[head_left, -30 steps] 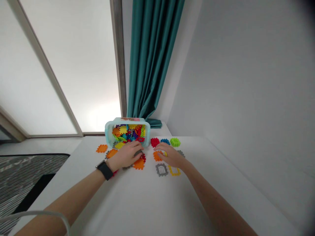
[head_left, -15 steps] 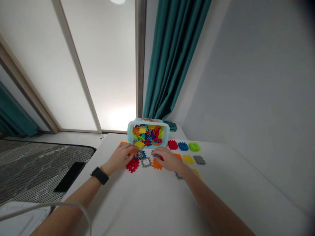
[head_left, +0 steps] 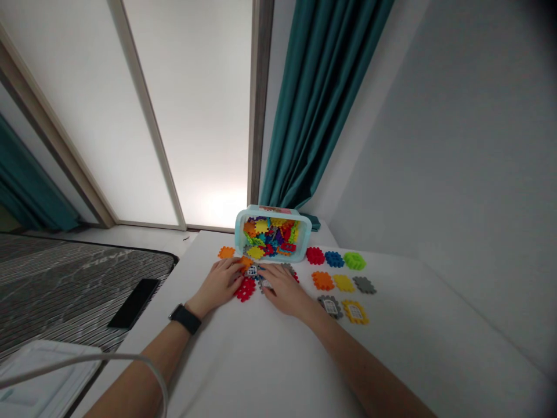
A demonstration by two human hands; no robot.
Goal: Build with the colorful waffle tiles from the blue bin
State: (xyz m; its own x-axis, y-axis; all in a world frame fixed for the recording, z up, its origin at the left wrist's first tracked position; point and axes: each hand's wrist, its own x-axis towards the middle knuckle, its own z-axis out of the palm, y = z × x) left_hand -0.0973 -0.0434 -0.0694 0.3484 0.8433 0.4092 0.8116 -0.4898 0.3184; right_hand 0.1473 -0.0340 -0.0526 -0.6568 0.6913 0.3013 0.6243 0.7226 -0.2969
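Toothed toy pieces (head_left: 322, 281) spread on a surface (head_left: 252, 360) before a packed light-blue bin (head_left: 306, 233), partly covered by left hand (head_left: 219, 284) and right hand (head_left: 285, 291), both loosely curved with fingers parted, whether any is gripped cannot be told.

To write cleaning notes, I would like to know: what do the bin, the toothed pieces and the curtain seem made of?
Bin: probably plastic, smooth, with a rounded rim.
Toothed pieces: likely plastic, finish unclear; solid colours, regular teeth.
Curtain: fabric, perhaps slightly glossy, hanging in soft folds.
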